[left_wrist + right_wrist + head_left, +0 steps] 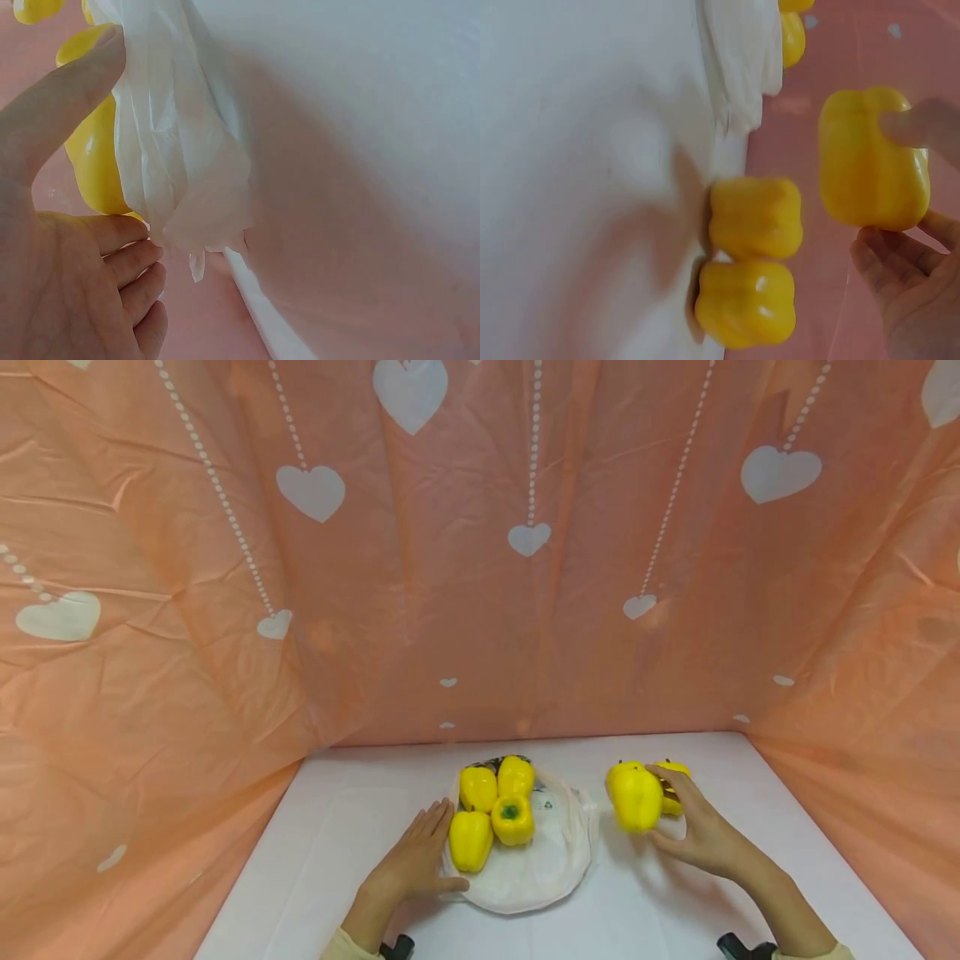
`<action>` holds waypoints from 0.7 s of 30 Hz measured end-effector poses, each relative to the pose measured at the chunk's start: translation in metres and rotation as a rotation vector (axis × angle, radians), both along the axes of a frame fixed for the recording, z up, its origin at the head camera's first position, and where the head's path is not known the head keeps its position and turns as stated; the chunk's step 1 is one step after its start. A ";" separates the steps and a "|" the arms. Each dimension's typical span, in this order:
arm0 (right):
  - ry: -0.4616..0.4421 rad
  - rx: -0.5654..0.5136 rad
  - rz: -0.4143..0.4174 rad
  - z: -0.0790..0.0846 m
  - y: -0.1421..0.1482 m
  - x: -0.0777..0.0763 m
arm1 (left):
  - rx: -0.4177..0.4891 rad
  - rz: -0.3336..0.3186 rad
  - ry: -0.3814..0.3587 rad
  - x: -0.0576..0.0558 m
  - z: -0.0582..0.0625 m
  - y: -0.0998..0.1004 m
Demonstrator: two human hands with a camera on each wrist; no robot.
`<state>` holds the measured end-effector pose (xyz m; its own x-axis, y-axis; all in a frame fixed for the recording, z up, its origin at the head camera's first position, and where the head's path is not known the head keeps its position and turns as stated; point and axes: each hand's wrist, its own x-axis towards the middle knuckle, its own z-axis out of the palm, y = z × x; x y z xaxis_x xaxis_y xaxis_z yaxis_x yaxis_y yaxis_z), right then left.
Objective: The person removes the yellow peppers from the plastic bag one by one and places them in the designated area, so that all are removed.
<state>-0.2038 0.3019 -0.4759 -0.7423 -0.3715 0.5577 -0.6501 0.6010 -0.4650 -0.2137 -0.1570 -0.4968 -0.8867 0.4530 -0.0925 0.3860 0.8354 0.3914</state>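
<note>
In the head view my right hand (701, 831) holds a yellow bell pepper (636, 802) above the table, thumb on one side and fingers on the other. The right wrist view shows this bell pepper (870, 161) raised off the surface, with two more yellow peppers (756, 217) standing beneath and behind it. My left hand (420, 856) lies along the left edge of a white plastic bag (540, 877), fingers extended. Its thumb (82, 86) touches the bag's gathered side in the left wrist view. Several yellow bell peppers (471, 842) sit together at the bag's left part.
A white table (322, 835) carries the bag and the peppers. An orange sheet (480, 627) with white hearts hangs behind the table and along both sides. Dark prints show at the bag's far edge.
</note>
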 end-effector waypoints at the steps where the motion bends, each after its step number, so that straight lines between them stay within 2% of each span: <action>1: 0.012 0.002 -0.004 0.000 0.003 -0.001 | -0.003 0.001 -0.001 0.001 0.000 0.000; 5: 0.031 0.004 -0.010 0.001 0.014 -0.004 | -0.009 0.000 0.009 0.001 0.000 0.000; 13: -0.027 -0.006 -0.046 0.005 0.036 -0.008 | -0.005 -0.004 0.007 0.000 -0.001 -0.001; 21: 0.010 -0.033 -0.021 0.006 0.055 -0.013 | 0.012 -0.004 0.001 -0.001 0.000 0.000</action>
